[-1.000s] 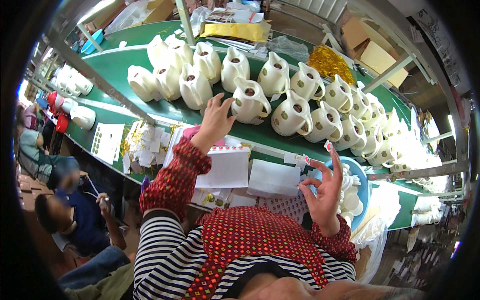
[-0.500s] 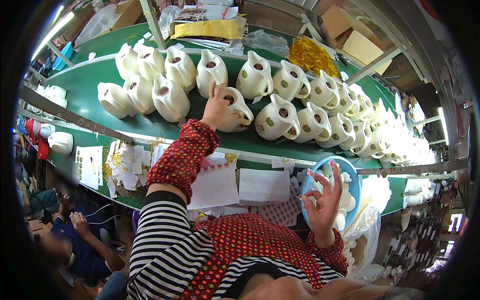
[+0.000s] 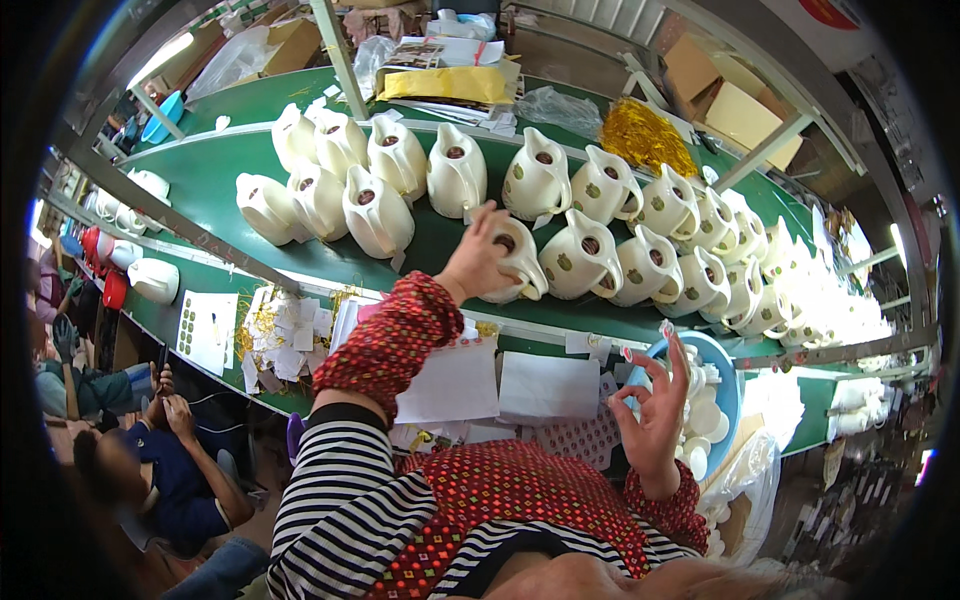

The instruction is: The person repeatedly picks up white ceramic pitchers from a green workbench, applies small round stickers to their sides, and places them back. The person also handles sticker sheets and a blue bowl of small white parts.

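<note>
My left hand (image 3: 474, 262) grips a cream-white jug (image 3: 512, 255) with a dark round opening on top and a handle facing right. This jug stands on the green table at the near row's left end, close beside a jug (image 3: 580, 256) with a green printed motif. Behind it is another cream jug (image 3: 457, 172). My right hand (image 3: 652, 420) is raised at a blue basin (image 3: 733, 395) of white round parts. Small red-and-white stickers (image 3: 668, 328) sit on its fingertips. Thumb and a finger meet in a pinch; what lies between them is too small to tell.
More jugs (image 3: 378, 215) stand at left, and long rows run right. White papers (image 3: 548, 388), a sheet of red round stickers (image 3: 582, 435) and tags with gold strings (image 3: 290, 335) line the near edge. Gold tinsel (image 3: 645, 135) lies behind. A metal post (image 3: 340, 60) rises at the back.
My left hand and its jug have shifted slightly right and nearer, closer to the neighbouring jug. The right hand keeps its pinched pose by the basin. The whole view has shifted a little.
</note>
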The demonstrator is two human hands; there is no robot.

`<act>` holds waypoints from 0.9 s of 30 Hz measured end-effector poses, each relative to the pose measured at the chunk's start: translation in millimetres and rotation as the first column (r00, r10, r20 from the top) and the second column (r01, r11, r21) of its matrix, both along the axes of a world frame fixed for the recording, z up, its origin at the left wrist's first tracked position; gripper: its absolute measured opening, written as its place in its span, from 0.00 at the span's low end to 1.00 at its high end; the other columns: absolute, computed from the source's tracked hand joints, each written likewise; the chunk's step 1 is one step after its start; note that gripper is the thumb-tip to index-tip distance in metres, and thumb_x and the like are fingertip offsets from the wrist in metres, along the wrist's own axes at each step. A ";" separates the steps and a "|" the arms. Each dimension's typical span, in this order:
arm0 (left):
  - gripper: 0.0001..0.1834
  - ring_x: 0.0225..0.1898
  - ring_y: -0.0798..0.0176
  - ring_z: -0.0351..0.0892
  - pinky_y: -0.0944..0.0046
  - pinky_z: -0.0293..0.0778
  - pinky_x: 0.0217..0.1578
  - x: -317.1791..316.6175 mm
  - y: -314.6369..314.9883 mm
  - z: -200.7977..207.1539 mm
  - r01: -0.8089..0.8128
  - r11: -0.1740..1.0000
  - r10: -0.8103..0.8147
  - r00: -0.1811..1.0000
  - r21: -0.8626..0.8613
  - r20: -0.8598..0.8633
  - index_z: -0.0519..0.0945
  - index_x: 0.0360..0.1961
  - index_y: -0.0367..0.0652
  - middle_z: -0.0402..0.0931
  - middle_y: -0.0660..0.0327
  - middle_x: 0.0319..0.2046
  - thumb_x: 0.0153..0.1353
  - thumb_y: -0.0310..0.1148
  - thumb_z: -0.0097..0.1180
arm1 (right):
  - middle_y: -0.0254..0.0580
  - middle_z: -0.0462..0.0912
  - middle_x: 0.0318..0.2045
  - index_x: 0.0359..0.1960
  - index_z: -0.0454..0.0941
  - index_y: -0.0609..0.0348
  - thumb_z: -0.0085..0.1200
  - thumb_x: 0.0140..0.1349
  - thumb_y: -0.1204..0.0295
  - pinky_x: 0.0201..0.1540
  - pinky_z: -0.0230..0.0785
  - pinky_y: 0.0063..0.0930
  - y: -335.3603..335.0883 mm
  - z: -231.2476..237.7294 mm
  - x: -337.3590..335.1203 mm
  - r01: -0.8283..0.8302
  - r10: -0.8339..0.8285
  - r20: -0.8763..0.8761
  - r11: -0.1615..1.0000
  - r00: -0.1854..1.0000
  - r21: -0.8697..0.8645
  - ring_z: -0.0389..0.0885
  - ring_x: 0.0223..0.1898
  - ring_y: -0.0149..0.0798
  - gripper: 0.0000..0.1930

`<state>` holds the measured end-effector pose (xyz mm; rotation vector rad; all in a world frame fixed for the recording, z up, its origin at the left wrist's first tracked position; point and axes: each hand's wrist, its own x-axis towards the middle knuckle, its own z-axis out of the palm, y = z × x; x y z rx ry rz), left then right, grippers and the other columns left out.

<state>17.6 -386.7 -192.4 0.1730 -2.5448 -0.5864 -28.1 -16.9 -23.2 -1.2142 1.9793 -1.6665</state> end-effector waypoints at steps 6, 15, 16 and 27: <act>0.31 0.80 0.38 0.42 0.35 0.51 0.74 -17.7 13.3 -17.3 -0.011 0.999 0.022 0.967 -0.046 0.253 0.84 0.47 0.36 0.55 0.44 0.74 0.49 0.50 0.73 | 0.51 0.46 0.80 0.80 0.46 0.53 0.61 0.56 0.90 0.43 0.81 0.26 1.4 -13.7 -7.9 0.042 -0.046 0.049 0.997 0.998 0.072 0.73 0.63 0.47 0.52; 0.33 0.80 0.35 0.42 0.30 0.53 0.73 -23.7 -152.0 3.0 -0.416 0.843 0.503 0.834 -0.341 0.227 0.73 0.67 0.47 0.46 0.43 0.79 0.59 0.36 0.63 | 0.50 0.47 0.80 0.80 0.44 0.58 0.58 0.55 0.91 0.44 0.81 0.26 -29.0 -30.2 -27.0 0.007 -0.026 0.163 0.993 0.986 0.114 0.72 0.63 0.47 0.52; 0.33 0.80 0.34 0.41 0.30 0.53 0.73 -27.8 -161.3 2.6 -0.397 0.837 0.506 0.824 -0.376 0.255 0.74 0.67 0.48 0.44 0.43 0.80 0.58 0.36 0.64 | 0.50 0.47 0.80 0.79 0.45 0.58 0.59 0.55 0.91 0.43 0.81 0.27 -33.4 -29.6 -26.8 0.009 -0.029 0.175 0.994 0.984 0.111 0.72 0.63 0.49 0.51; 0.26 0.76 0.25 0.52 0.47 0.62 0.73 -49.3 -194.3 -51.7 -0.470 0.880 0.438 0.859 0.069 0.266 0.84 0.56 0.41 0.48 0.27 0.75 0.51 0.29 0.66 | 0.49 0.47 0.80 0.79 0.46 0.56 0.62 0.54 0.88 0.43 0.82 0.27 -32.4 -30.8 -29.0 0.079 -0.106 0.161 0.983 0.981 0.165 0.73 0.62 0.47 0.52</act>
